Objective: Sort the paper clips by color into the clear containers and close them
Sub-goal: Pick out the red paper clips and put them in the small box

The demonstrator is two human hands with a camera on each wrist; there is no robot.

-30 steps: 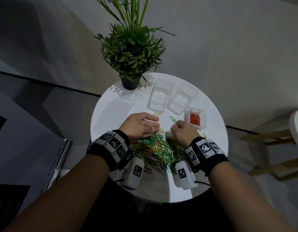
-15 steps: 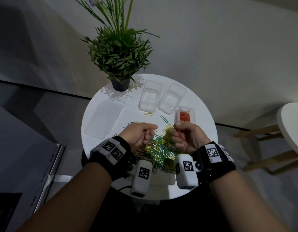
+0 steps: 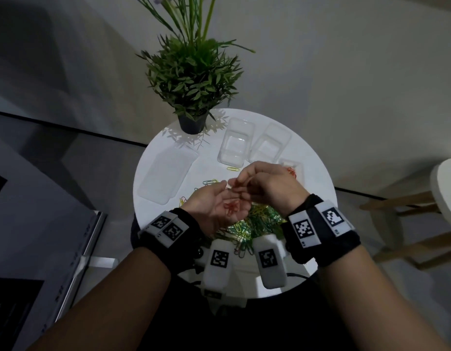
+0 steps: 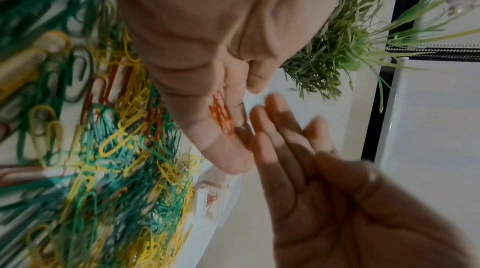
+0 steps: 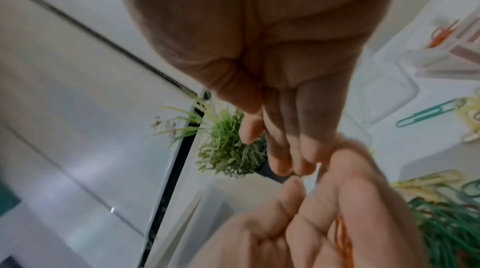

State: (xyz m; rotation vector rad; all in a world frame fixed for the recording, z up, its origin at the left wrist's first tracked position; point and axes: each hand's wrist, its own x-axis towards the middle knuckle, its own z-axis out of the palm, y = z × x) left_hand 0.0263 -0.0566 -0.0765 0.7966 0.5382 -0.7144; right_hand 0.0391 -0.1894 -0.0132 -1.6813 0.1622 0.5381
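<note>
Both hands above table [image 3: 318, 178] centre, edges distant

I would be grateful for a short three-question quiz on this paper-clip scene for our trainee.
1. True or false: the container nearest the plant holds clips.
2. What colour are the clips lying in the left hand? A green, B red, C yellow.
3. Fill in: the loose pile is mostly green and ____.

Key: 1 false; 2 B; 3 yellow.
</note>
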